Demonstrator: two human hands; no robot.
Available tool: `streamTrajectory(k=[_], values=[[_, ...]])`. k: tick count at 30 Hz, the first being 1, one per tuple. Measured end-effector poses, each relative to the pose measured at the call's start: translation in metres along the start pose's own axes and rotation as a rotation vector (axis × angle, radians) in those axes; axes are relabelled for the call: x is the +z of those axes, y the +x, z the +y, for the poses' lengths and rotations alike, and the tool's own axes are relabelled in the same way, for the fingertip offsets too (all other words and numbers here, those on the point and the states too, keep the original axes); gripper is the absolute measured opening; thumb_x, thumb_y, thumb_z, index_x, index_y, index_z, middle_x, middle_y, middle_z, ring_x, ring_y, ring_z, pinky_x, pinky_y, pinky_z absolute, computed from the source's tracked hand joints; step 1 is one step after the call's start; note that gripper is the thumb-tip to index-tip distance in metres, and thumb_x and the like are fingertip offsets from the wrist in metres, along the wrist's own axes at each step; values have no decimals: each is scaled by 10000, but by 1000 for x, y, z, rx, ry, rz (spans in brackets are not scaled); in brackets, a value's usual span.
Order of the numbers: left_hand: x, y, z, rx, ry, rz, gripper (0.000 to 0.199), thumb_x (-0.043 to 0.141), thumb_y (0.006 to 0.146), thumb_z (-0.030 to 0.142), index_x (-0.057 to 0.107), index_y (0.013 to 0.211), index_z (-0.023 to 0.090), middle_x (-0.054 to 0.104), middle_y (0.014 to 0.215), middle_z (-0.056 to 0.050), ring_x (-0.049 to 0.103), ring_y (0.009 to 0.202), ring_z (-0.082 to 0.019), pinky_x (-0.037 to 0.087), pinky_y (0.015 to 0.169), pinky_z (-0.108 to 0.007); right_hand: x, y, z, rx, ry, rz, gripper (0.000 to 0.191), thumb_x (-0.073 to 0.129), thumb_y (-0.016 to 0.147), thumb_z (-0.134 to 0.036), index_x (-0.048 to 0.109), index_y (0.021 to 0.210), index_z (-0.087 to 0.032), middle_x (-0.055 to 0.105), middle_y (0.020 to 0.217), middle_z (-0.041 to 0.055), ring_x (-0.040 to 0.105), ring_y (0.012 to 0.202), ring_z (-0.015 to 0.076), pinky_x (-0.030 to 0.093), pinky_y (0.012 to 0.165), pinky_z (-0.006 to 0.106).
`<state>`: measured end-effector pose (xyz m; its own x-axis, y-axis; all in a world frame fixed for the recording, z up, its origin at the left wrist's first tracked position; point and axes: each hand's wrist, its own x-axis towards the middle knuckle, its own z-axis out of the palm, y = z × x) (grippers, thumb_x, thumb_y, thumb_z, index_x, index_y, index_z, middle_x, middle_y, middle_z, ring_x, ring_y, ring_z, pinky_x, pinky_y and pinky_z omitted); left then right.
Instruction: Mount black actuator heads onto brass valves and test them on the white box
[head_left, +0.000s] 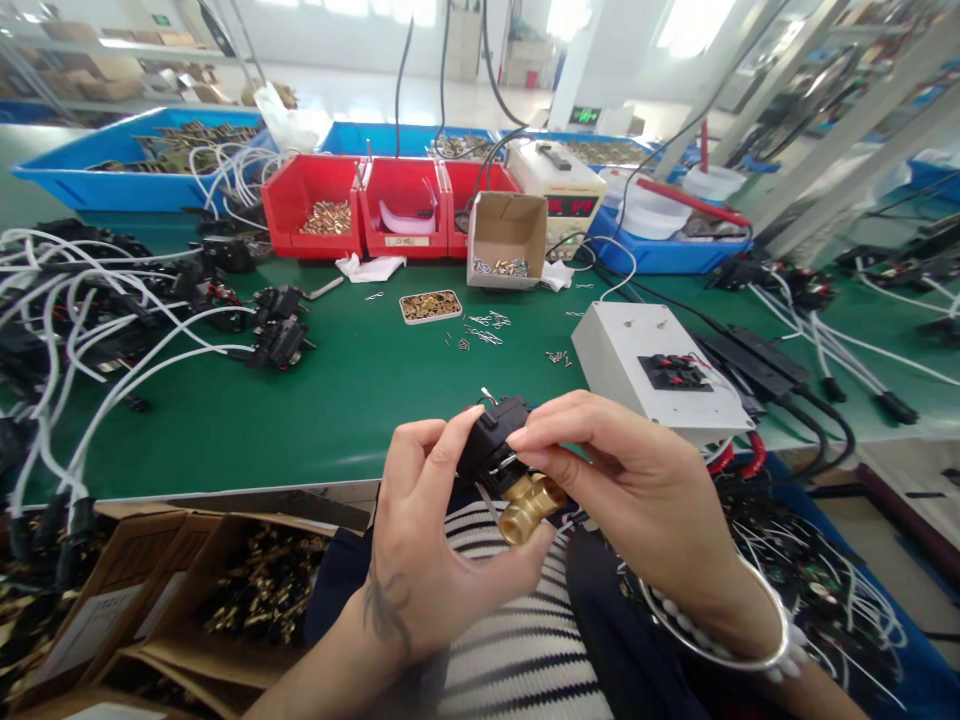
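A brass valve body (523, 512) with a black plastic housing (495, 432) on top is held over my lap, just off the table's front edge. My left hand (442, 540) wraps around it, fingers on the housing and thumb under the brass. My right hand (630, 480) is closed in a pinch against the side of the housing. A thin shiny metal piece (508, 461) shows by its fingertips; whether they grip it is hard to tell. On the green table (360, 410) beyond lie several wire clips (487, 328) and small pins (559, 357).
A white tray of small brass parts (430, 307), a cardboard box (507, 240) and red bins (315, 210) stand ahead. Black units with white cables (277, 325) lie left. To the right sits a grey switch box (652, 370). Cartons of brass parts (262, 580) are below left.
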<state>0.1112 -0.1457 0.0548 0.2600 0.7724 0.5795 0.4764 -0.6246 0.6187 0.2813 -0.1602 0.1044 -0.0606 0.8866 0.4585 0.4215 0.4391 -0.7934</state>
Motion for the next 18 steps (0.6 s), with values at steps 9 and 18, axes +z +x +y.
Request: streamTrajectory(k=[9,18], values=[[-4,3,1,3,-42,-17,690,758,712,358,528,1350,229,560,1056,-49,624,949,-213,609,786,-334,-2,7,8,-114,-25,-89,155,661,918,-128,743,898,-258,678,888,16,664,808,126,562,683,233],[18,7,-33,-149,-104,-103,650,763,733,365,557,1326,199,548,1069,-46,617,973,-198,580,886,-354,-10,4,71,1,-158,41,640,663,921,-517,462,1497,-323,598,1280,86,626,1148,206,548,1011,384]])
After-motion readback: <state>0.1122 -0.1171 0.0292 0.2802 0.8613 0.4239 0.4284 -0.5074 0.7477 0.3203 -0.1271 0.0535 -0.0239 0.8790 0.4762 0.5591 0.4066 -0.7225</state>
